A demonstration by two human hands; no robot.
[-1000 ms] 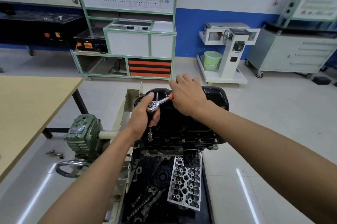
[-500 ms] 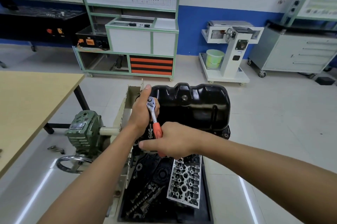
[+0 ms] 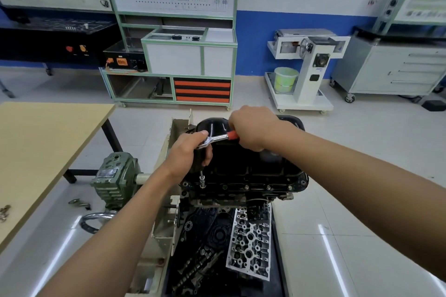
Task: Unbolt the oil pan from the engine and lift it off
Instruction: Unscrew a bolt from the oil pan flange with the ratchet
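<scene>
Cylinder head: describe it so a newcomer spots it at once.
Find the engine on its stand mid-frame, black oil pan on top. Just nearer the camera lies a dark tray of parts. The cylinder head is its only pale silver slab, pitted with round holes; its neighbours are dark.

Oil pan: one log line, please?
right hand grips ratchet | left hand holds ratchet head | socket on flange | oil pan on engine

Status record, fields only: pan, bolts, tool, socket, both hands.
oil pan: seated on the engine, not lifted
flange bolts: several in place along the near edge
ratchet: above the pan, handle pointing right
socket: on the near-left flange corner
left hand: grips the ratchet's head
right hand: grips its orange handle
</scene>
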